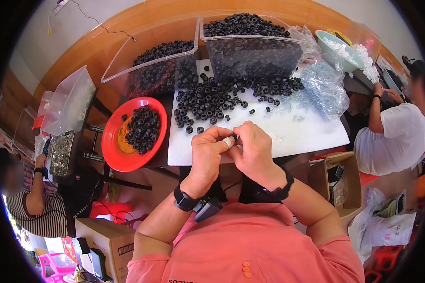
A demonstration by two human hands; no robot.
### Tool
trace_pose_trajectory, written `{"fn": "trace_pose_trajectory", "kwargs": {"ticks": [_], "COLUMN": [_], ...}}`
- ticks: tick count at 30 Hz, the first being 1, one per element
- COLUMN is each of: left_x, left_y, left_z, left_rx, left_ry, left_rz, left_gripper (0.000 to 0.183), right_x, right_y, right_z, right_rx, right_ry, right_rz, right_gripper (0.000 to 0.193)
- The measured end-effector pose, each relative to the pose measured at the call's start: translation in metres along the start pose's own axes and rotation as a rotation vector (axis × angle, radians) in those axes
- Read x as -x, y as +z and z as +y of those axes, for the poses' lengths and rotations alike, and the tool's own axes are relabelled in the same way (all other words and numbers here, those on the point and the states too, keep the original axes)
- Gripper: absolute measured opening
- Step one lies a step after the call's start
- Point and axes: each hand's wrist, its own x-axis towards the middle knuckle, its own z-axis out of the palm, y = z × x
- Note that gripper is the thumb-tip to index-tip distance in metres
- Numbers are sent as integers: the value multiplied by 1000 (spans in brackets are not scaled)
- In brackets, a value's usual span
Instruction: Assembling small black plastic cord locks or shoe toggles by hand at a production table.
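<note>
My left hand (207, 158) and my right hand (256, 150) meet over the near edge of a white board (293, 140). Between their fingertips is a small black part (235, 136), mostly covered by the fingers. Both hands are closed in a pinch around it. A pale wrap circles my left thumb. Just beyond the hands lies a loose heap of small black ring-shaped parts (205, 101), some with visible centre holes. A red plate (109, 153) to the left carries another pile of such parts.
Two clear bins (255, 56) full of black parts stand behind the board. Right of them lie a clear plastic bag (323, 87) of small pale-blue pieces and a green bowl (322, 37) of white pieces. Co-workers sit at either side. Cardboard boxes (104, 245) flank me.
</note>
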Motion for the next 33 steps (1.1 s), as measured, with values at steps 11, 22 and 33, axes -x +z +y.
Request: {"fn": "trace_pose_trajectory", "kwargs": {"ticks": [11, 22, 33], "left_x": [-5, -2, 9], "left_y": [-12, -10, -107], "left_z": [7, 7, 90], "left_rx": [-197, -211, -766], "left_ry": [-90, -55, 312], "left_rz": [-207, -165, 478], "left_gripper": [14, 11, 15], "right_x": [-14, 9, -15], "right_y": [-27, -7, -104], "right_z": [7, -2, 77], "right_rx": [-38, -87, 556], "right_ry": [-5, 55, 35], "right_rz": [-180, -5, 14], "right_gripper": [27, 23, 9]}}
